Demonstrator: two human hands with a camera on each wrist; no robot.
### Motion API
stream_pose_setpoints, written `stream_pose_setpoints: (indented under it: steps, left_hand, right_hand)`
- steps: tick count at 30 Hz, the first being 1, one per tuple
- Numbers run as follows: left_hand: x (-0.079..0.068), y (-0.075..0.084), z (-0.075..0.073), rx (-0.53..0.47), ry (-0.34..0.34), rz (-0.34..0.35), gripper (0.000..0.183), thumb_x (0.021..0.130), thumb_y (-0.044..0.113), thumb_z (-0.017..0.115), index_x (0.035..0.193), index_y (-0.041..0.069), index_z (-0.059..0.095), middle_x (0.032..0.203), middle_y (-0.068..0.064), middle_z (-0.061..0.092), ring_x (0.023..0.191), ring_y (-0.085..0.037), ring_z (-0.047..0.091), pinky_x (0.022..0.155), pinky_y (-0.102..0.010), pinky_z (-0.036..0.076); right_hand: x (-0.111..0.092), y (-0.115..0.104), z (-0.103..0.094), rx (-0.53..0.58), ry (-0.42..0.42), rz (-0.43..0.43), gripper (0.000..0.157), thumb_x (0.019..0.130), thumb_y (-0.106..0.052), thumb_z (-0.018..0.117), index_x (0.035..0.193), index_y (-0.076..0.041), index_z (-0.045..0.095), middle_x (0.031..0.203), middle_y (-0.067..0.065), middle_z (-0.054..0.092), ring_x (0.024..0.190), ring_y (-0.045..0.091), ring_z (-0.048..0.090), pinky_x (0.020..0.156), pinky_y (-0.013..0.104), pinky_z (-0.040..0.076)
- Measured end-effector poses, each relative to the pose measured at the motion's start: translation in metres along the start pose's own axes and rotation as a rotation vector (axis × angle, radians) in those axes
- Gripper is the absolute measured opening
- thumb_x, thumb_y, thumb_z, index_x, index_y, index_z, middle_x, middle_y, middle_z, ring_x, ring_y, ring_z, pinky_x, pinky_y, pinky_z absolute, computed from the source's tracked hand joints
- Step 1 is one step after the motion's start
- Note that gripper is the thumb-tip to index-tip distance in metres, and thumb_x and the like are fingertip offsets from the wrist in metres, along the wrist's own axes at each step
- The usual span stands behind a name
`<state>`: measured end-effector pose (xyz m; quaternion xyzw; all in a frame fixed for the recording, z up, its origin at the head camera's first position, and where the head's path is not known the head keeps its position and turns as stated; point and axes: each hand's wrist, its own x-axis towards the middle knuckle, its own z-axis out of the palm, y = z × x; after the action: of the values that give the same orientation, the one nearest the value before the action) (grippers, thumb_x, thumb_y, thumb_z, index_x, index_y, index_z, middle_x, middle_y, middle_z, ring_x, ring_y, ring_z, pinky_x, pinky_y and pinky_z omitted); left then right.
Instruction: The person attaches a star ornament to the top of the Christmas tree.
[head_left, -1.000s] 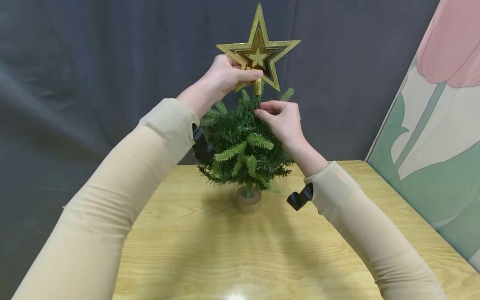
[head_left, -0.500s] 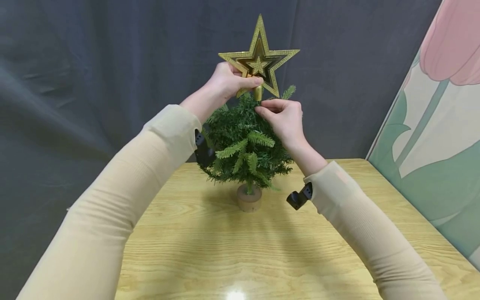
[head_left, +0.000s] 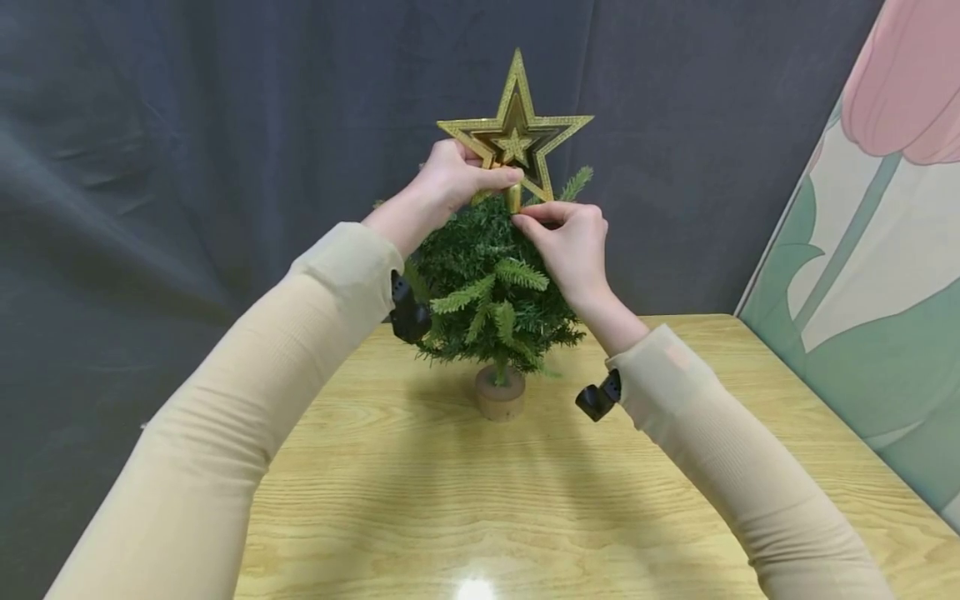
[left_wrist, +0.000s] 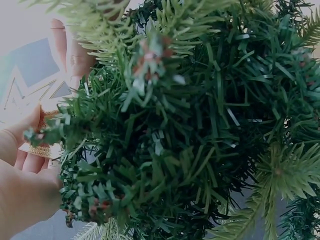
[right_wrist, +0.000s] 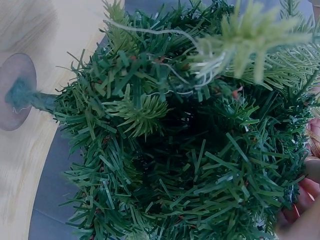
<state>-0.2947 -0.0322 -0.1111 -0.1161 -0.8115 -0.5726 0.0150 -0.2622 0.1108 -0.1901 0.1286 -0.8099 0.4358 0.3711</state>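
A gold star tree topper (head_left: pixel 514 148) stands upright over the small artificial Christmas tree (head_left: pixel 480 258). My left hand (head_left: pixel 447 182) holds it low on its left side, thumb across the front above the short gold tube (head_left: pixel 513 200). At the tube's lower end, my right hand (head_left: pixel 573 246) pinches the tree's tip between thumb and fingers. How far the tip sits inside the tube is hidden. Dense green needles (left_wrist: pixel 150 150) fill the left wrist view, with the left hand (left_wrist: pixel 25 195) at its edge. In the right wrist view, the right hand (right_wrist: pixel 302 220) is mostly cut off.
The tree's round wooden base (head_left: pixel 500 402) stands on a light wood-grain table (head_left: pixel 480 492). Behind hangs a dark grey curtain (head_left: pixel 225 125). A panel with a painted tulip (head_left: pixel 885 250) borders the table on the right. Each wrist carries a black camera (head_left: pixel 597 400).
My left hand has moved the star downward, and its tube now meets the right hand's fingertips. The right hand has stayed almost in place at the tree's tip.
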Motion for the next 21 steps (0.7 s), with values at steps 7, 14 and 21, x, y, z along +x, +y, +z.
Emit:
stream_pose_setpoints:
  steps: [7, 14, 21]
  left_hand:
    - [0.001, -0.004, 0.000, 0.000, -0.016, 0.015, 0.023, 0.082, 0.023, 0.073, 0.102, 0.013, 0.069, 0.041, 0.008, 0.028, 0.037, -0.008, 0.019, 0.042, -0.023, 0.019]
    - [0.000, -0.004, -0.004, -0.059, -0.045, 0.006, 0.033, 0.084, 0.018, 0.072, 0.115, 0.008, 0.066, 0.096, -0.001, 0.072, 0.062, -0.007, 0.049, 0.055, -0.021, 0.035]
    - [-0.004, 0.002, -0.017, -0.120, -0.068, -0.034, 0.053, 0.084, 0.015, 0.071, 0.133, 0.008, 0.052, 0.136, -0.007, 0.054, 0.122, -0.015, 0.052, 0.101, -0.028, 0.044]
  right_hand:
    - [-0.001, 0.002, -0.002, -0.008, -0.004, -0.026, 0.019, 0.084, -0.021, 0.072, 0.093, -0.005, 0.076, 0.088, 0.013, 0.074, 0.077, 0.023, 0.068, 0.073, 0.027, 0.047]
    - [-0.001, 0.002, -0.012, 0.001, 0.003, -0.023, 0.018, 0.085, -0.022, 0.072, 0.091, -0.006, 0.076, 0.088, 0.013, 0.074, 0.065, -0.001, 0.059, 0.060, 0.011, 0.041]
    - [0.004, 0.000, -0.028, 0.003, 0.015, -0.001, 0.021, 0.085, -0.024, 0.072, 0.090, -0.004, 0.076, 0.086, 0.015, 0.073, 0.057, -0.013, 0.052, 0.059, 0.012, 0.042]
